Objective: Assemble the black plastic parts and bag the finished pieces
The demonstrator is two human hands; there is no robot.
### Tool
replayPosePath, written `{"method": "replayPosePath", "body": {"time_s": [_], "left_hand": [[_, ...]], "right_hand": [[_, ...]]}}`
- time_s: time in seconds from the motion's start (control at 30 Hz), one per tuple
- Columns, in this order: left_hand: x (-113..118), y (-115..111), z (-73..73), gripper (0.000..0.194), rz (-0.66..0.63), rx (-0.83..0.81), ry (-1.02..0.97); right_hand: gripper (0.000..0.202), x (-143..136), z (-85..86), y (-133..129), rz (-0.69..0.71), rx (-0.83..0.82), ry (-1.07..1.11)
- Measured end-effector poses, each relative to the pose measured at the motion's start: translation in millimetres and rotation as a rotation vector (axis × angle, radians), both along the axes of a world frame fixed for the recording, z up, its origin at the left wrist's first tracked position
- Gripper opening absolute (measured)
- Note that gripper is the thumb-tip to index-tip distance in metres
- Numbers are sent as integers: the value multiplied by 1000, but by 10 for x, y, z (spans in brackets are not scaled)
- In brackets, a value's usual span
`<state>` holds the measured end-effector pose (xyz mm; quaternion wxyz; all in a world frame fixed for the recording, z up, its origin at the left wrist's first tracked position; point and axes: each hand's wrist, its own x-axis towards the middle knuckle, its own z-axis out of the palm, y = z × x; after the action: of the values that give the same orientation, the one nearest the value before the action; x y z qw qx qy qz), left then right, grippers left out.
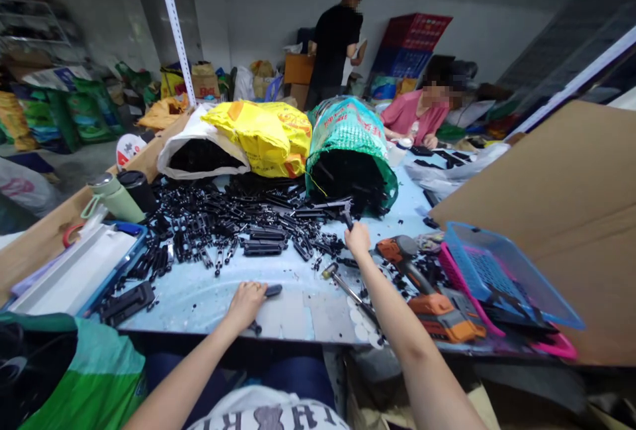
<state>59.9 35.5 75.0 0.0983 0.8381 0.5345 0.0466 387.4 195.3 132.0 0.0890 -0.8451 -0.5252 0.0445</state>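
My left hand (248, 303) is low over the front of the light-blue table, its fingers closed round a black part (273, 291) whose rounded end sticks out to the right. My right hand (358, 241) reaches forward, closed on a slim dark part (348, 218) in front of the green woven sack (348, 128). Black parts spill from the sack's mouth beside it. Across the middle of the table spreads a heap of small black parts (199, 208) with metal bits. A hammer (350, 287) lies near my right forearm, partly hidden by it.
An orange-and-grey cordless drill (437, 317) lies at the right, near a blue plastic basket (536, 284) and a pink basket (460, 284). Yellow sack (268, 132) and white sack (171, 161) stand behind the heap. Bottles stand left. One person sits across; another stands behind.
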Motion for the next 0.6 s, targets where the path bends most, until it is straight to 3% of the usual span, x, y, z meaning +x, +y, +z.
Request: {"method": "replayPosePath", "body": {"time_s": [0.07, 0.2, 0.27, 0.33, 0.6], "left_hand": [[-22, 33, 12, 26, 1, -22, 16], [-5, 48, 39, 33, -100, -53, -77], [32, 71, 47, 32, -133, -78, -106], [68, 98, 53, 32, -152, -98, -116], [129, 129, 101, 37, -125, -132, -131]], "right_hand": [[34, -163, -25, -303, 258, -50, -12], [37, -571, -142, -1021, 966, -238, 47], [37, -740, -211, -1289, 1212, -281, 69], [37, -855, -282, -1443, 1311, -287, 38], [40, -982, -414, -1508, 1248, -246, -144]]}}
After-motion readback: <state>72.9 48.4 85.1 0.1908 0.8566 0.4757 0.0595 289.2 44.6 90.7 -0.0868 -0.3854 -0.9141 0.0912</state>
